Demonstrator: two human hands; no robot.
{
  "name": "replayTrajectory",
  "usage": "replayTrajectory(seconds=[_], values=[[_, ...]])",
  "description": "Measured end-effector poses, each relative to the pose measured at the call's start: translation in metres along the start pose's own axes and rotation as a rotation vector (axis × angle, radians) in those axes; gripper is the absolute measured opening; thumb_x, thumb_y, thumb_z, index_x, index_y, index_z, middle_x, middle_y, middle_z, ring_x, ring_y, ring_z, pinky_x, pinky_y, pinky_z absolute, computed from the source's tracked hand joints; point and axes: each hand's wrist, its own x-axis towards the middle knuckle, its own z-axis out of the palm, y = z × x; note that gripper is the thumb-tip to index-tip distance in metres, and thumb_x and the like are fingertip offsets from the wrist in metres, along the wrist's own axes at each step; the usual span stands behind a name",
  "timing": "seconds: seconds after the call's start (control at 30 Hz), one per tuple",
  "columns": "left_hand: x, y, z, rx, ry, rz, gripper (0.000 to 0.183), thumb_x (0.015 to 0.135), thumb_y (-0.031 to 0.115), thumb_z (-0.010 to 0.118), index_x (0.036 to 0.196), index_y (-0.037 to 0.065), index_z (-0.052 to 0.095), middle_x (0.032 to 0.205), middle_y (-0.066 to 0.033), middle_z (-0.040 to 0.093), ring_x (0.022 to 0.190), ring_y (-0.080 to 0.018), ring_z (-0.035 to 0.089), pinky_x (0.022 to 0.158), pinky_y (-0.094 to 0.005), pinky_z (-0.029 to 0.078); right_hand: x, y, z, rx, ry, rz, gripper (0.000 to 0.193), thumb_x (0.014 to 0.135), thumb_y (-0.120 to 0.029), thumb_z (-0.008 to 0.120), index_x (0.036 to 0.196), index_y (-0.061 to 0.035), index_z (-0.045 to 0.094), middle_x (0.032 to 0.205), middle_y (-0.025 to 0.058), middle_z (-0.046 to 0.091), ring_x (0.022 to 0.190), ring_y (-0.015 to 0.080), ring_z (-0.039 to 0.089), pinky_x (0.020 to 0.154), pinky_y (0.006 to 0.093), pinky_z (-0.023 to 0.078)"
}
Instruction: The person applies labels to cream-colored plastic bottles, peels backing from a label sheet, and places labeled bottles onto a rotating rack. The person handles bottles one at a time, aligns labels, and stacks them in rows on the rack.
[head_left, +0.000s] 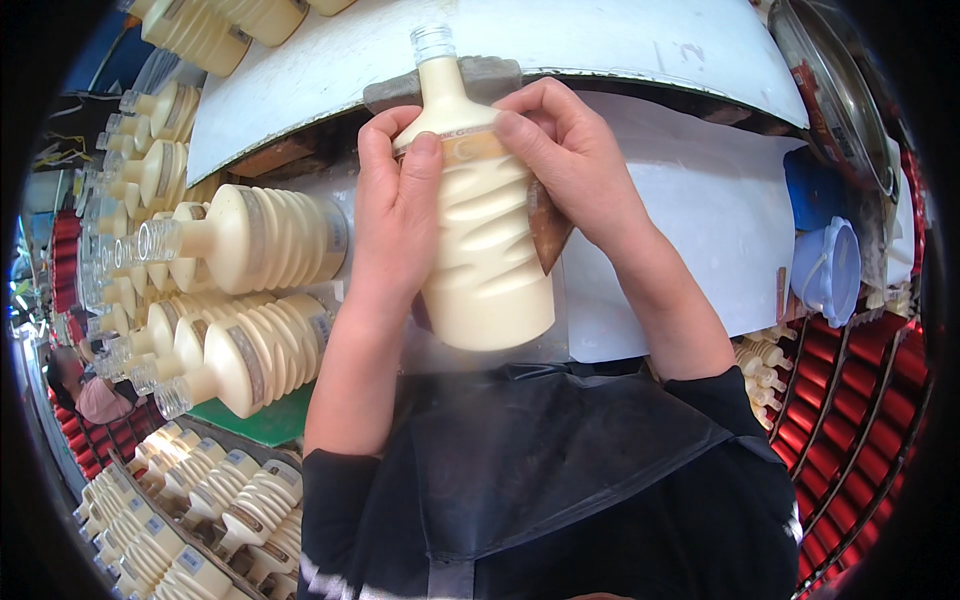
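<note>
A cream-coloured bottle (490, 230) with spiral ridges lies in front of me, its transparent threaded neck (432, 42) pointing away. A gold band label (465, 148) runs round its shoulder. Gripping the shoulder from the left is my left hand (398, 190), thumb on the label's edge. My right hand (570, 150) is closed on the other side, thumb pressed at the label's right end; its fingertips are partly hidden. Behind the neck sits a grey block (490, 78). A brown piece (546, 225) shows between the bottle and my right wrist, its kind unclear.
Stacked cream bottles (275, 240) lie close at my left, necks outward. More bottles (190, 490) fill racks at the lower left. A white sheet (660, 220) covers the bench on the right, near a pale blue bucket (832, 270). Red ribbed rows (850, 420) stand beyond.
</note>
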Motion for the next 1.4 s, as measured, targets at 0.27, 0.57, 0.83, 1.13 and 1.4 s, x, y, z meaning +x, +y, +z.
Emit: replayTrajectory(seconds=[0.27,0.57,0.83,1.13,1.4], values=[[-0.002,0.004,0.001,-0.049,-0.015,-0.017,0.039,0.108,0.031,0.050,0.133,0.001,0.044,0.117,-0.0114,0.058,0.103,-0.0139,0.055,0.093,-0.0299,0.047,0.000,0.003,0.002,-0.026,0.022,-0.020,0.023,0.099,-0.025,0.067,0.103,-0.0019,0.064,0.088,0.0031,0.068,0.081,0.0077,0.060,0.074,0.0252,0.050],[0.001,0.004,-0.003,-0.254,0.010,-0.165,0.049,0.111,0.042,0.040,0.137,0.001,0.047,0.121,-0.0100,0.060,0.108,-0.0155,0.058,0.097,-0.0316,0.048,-0.001,-0.006,-0.013,0.040,-0.074,0.134,0.035,0.108,-0.032,0.049,0.117,-0.0026,0.065,0.093,-0.0016,0.065,0.083,0.0047,0.057,0.076,0.0212,0.048],[0.005,-0.006,-0.002,-0.403,0.013,-0.240,0.053,0.110,0.046,0.039,0.135,0.001,0.051,0.122,-0.0111,0.065,0.111,-0.0176,0.064,0.096,-0.0332,0.053,-0.008,-0.004,0.001,-0.026,-0.059,-0.037,0.037,0.105,-0.029,0.057,0.127,-0.0001,0.063,0.104,0.0021,0.069,0.093,0.0079,0.061,0.085,0.0233,0.051],[0.004,-0.006,-0.003,-0.362,-0.012,-0.214,0.042,0.109,0.036,0.050,0.130,0.001,0.055,0.116,-0.0099,0.066,0.103,-0.0142,0.065,0.091,-0.0310,0.055,-0.009,-0.010,0.005,-0.075,-0.028,0.027,0.036,0.102,-0.027,0.063,0.125,0.0010,0.066,0.106,0.0061,0.070,0.097,0.0098,0.063,0.087,0.0251,0.051],[0.004,-0.004,-0.003,-0.360,-0.012,-0.225,0.041,0.108,0.036,0.051,0.130,0.001,0.055,0.117,-0.0092,0.066,0.105,-0.0134,0.064,0.092,-0.0296,0.054,-0.009,-0.010,0.005,-0.063,-0.019,0.030,0.035,0.103,-0.026,0.063,0.125,0.0010,0.066,0.107,0.0056,0.070,0.098,0.0098,0.063,0.087,0.0251,0.051]])
